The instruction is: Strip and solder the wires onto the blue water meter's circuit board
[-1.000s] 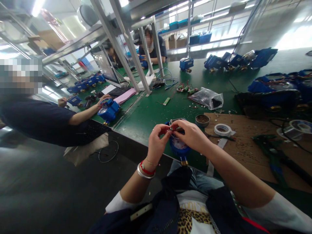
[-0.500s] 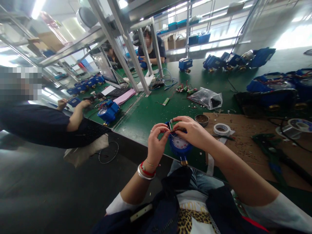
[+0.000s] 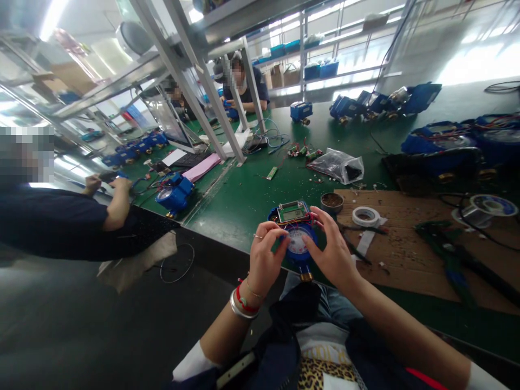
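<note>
A blue water meter point(image 3: 301, 259) with a round white dial and a brass fitting stands at the table's front edge before me. On its upper part rests a green circuit board point(image 3: 293, 213) with a small grey display, thin red wires running beside it. My left hand point(image 3: 265, 259) is at the meter's left side, thumb and forefinger pinched near the dial's rim; whatever lies between the fingertips is too small to make out. On the right side, my right hand point(image 3: 333, 250) has thumb and fingers apart, fingertips near the wires and the dial's edge.
To the right are a tin point(image 3: 332, 202), a white tape roll point(image 3: 366, 216), cutters point(image 3: 444, 254) and a solder spool point(image 3: 483, 210) on cardboard point(image 3: 400, 238). Behind lie a plastic bag point(image 3: 337, 165) and more blue meters point(image 3: 301, 111). A co-worker point(image 3: 60, 211) sits at left.
Both hands have moved down off the circuit board, uncovering its display. My right hand's fingers have spread apart. The view has shifted slightly.
</note>
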### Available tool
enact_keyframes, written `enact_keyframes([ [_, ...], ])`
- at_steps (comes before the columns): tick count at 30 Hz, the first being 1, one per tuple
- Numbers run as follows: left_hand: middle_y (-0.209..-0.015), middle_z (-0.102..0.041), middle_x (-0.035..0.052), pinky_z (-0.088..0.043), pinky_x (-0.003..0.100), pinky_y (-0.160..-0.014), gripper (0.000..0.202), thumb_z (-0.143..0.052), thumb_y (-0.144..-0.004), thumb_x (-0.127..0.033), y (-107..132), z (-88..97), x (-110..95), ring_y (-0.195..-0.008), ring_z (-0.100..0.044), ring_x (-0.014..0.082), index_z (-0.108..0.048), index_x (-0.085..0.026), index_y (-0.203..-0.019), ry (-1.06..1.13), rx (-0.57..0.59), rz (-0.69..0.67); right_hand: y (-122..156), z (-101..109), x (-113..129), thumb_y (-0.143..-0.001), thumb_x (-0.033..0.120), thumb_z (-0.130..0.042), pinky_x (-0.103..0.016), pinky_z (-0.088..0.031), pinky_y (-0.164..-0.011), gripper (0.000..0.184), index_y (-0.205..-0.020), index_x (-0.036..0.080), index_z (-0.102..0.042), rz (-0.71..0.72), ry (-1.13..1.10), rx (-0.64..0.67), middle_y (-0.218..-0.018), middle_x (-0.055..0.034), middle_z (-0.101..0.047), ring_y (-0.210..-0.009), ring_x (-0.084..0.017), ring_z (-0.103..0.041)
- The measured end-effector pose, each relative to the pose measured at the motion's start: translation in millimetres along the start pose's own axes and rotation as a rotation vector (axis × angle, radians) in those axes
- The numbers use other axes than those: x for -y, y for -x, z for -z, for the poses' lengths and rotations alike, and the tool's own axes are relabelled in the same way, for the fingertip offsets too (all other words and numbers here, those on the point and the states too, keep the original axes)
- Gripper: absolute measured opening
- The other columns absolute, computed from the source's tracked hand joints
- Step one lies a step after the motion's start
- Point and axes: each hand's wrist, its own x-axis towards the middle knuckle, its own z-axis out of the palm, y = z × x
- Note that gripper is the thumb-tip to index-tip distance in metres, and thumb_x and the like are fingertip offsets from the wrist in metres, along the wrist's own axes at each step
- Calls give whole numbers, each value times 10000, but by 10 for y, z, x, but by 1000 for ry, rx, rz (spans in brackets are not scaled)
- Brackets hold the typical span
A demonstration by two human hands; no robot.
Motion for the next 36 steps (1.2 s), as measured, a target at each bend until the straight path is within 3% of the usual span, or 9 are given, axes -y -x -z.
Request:
enact_keyframes([
  [4, -984, -538, 48, -420, 267, -875, 10, -574, -859, -156, -36, 0, 27, -957, -512, 125, -575, -146, -860, 77, -40, 30, -142, 26, 71, -865, 207, -536, -320, -308, -1116, 478, -1326, 186, -411, 134, 27, 3, -1370, -39, -410, -1283, -135, -371],
  [9, -1003, -581, 57, -429, 318, -917, 85, -518, -907, -222, 34, -11, 112, -976, -547, 147, -550, -150, -938, 468, -28, 279, -502, 78, 170, -887, 202, -539, -389, -227, -1129, 163, -1037, 228, -598, 433, 98, 204, -1204, 41, -558, -1145, -113, -494],
  [13, -952, -595, 53, -430, 289, -903, 124, -555, -890, -258, 43, -52, 142, -934, -555, 139, -572, -144, -935, 662, -81, 407, -602, 26, 190, -880, 223, -566, -397, -252, -1077, 77, -926, 216, -628, 473, 133, 272, -975, 60, -632, -949, -103, -566],
  [19, -896, -589, 38, -427, 244, -827, 136, -620, -841, -270, 17, -106, 169, -871, -530, 126, -606, -153, -910, 731, -127, 497, -589, -22, 187, -877, 194, -548, -364, -320, -1019, 159, -982, 222, -665, 518, 207, 185, -880, 23, -602, -871, -114, -525],
  [24, -903, -585, 37, -415, 240, -823, 132, -630, -833, -271, 22, -137, 157, -868, -519, 124, -618, -161, -906, 768, -133, 523, -604, -54, 185, -878, 192, -511, -345, -404, -867, 188, -924, 190, -693, 428, 306, 153, -861, -30, -570, -902, -168, -486],
  [27, -899, -577, 34, -409, 235, -822, 129, -618, -844, -273, 18, -146, 129, -859, -504, 115, -610, -158, -901, 779, -138, 526, -590, -53, 190, -892, 191, -492, -361, -368, -972, 213, -1000, 218, -674, 417, 290, 180, -955, -4, -589, -957, -152, -497],
  [30, -903, -568, 32, -404, 238, -848, 117, -599, -858, -263, 11, -146, 96, -865, -496, 109, -602, -157, -906, 793, -133, 501, -540, -18, 200, -896, 177, -481, -356, -266, -1104, 361, -1247, 232, -543, 417, 248, 203, -1151, 15, -565, -1087, -122, -487],
  [33, -939, -558, 37, -389, 266, -917, 94, -576, -872, -237, 5, -134, 64, -918, -500, 118, -589, -154, -912, 821, -120, 450, -442, 42, 199, -863, 195, -528, -348, -250, -1134, 526, -1372, 193, -396, 390, 227, 183, -1309, -13, -475, -1224, -135, -411],
  [36, -977, -548, 47, -368, 292, -971, 82, -547, -887, -223, 1, -114, 36, -983, -496, 135, -576, -151, -913, 835, -107, 411, -300, 120, 187, -861, 205, -524, -356, -271, -1137, 552, -1385, 171, -357, 352, 193, 132, -1360, -38, -427, -1273, -151, -367],
])
